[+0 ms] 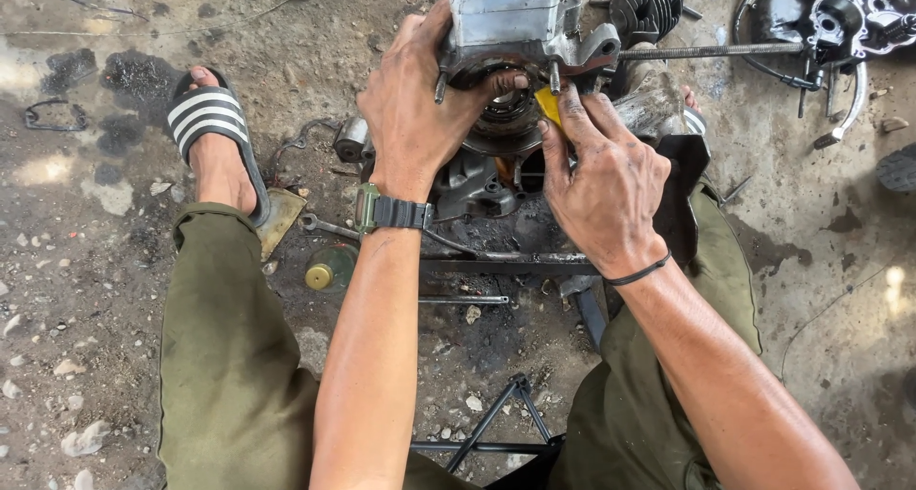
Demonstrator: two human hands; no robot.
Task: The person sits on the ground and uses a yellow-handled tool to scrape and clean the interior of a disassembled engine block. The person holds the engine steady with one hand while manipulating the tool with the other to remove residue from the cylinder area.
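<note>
A person seated low over an oil-stained concrete floor (86, 261) works on a grey metal engine block (506, 18), seen from above. The left hand (412, 118) is clenched around the block's lower left edge, its thumb reaching across to the round opening on the underside. The right hand (603, 180), just right of that opening, pinches a small yellow tool (548, 105) between thumb and fingers, its tip touching the block's rim. A dark watch with a green strap (386, 210) sits on the left wrist below the block; a thin black band (641, 271) circles the right wrist. Left of the block, a foot in a black-and-white striped sandal (212, 127) rests on the floor. Right of the block lies a long threaded rod (711, 50), with a dark engine cover (854, 18) beyond it. Below the block, a small brass-topped can (329, 268) stands near a wrench (329, 227)
</note>
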